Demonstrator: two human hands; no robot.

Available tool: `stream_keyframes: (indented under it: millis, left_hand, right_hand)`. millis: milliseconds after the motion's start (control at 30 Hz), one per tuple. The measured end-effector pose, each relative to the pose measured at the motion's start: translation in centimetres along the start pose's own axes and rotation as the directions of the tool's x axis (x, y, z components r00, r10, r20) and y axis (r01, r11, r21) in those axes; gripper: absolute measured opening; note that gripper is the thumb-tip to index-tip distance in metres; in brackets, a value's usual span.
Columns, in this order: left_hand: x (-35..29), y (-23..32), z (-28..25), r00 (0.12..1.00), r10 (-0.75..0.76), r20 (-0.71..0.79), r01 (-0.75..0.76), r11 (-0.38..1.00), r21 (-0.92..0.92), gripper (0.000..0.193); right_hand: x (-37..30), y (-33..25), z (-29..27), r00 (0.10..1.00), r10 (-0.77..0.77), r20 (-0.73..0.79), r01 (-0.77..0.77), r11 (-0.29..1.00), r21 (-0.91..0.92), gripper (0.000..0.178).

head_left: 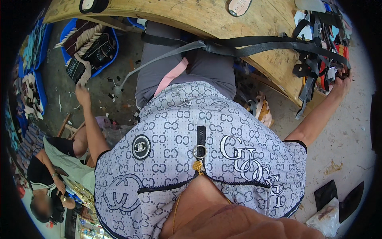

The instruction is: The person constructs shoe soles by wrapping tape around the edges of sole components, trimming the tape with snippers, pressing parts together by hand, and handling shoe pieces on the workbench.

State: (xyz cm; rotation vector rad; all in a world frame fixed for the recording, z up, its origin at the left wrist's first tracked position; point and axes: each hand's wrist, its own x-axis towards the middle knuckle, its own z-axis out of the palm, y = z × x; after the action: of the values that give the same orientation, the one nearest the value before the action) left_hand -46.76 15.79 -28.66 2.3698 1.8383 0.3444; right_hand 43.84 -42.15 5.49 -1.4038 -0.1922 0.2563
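Out to the left, my left hand point(82, 95) is closed on the lower end of a beige curved piece point(82, 69), at the near edge of a blue basket point(116, 55). Stacked dark and beige flat pieces point(95, 46) fill that basket. My right hand point(343, 81) reaches far right, its fingers curled among a tangle of black straps point(312, 67). What those fingers hold is partly hidden. A long black strap point(270, 48) runs from over my lap along the table edge to that hand. A pink strip point(172, 75) lies on my lap.
The wooden table point(270, 24) curves ahead, with a pale sole-shaped piece point(239, 6) and a black roll point(94, 4) on it. More blue bins point(41, 89) stand far left. At lower left another person point(51, 175) sits. Scraps litter the floor point(119, 99).
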Motion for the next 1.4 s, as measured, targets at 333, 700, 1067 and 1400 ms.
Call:
stream_keyframes:
  millis: [333,700,1067,1400]
  left_hand:
    - [-7.1,42.3,-8.8,0.489,0.851,-0.189,-0.57,0.148,-0.808,0.027]
    - [-7.0,40.5,-4.5,0.616,0.788,-0.022,-0.619,0.466,-0.632,0.036]
    - [-5.1,40.8,-9.3,0.523,0.751,0.403,0.058,0.441,-0.896,0.026]
    - [-4.7,42.0,-12.5,0.467,0.762,0.449,0.329,0.321,-0.888,0.033]
  right_hand:
    - [-0.5,-1.3,1.7,0.991,-0.107,-0.084,0.106,0.994,-0.019,0.022]
    - [-15.5,5.1,16.9,0.955,-0.001,0.297,0.284,0.3,-0.911,0.035]
    - [-35.1,19.8,30.5,0.698,0.603,0.388,-0.359,0.762,-0.539,0.076]
    - [-34.7,23.2,32.8,0.664,0.49,0.565,-0.682,0.706,0.19,0.018]
